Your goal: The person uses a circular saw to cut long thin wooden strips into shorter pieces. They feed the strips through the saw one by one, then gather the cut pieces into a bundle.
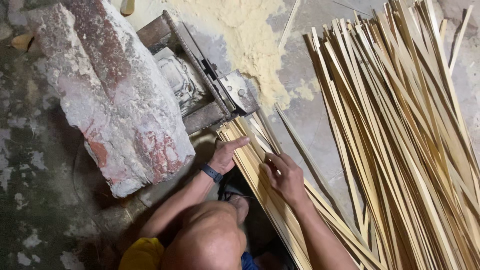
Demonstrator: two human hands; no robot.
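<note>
Big plastered stone block (112,90) at left, small metal machine (210,85) wedged beside it, sawdust heap (250,35) behind. Large loose pile of bamboo strips (405,125) on floor at right. Step judged: squaring strip bundle (260,165) against machine. Left hand (225,155) open, fingers flat on bundle end; right hand (285,177) curled on top, no visible clamp. Next needs even ends.

Left hand (227,155) stretched forward, fingers extended and flat, dark band worn at wrist, right hand (285,175) bent, fingers curled downward, both forearms bare
</note>
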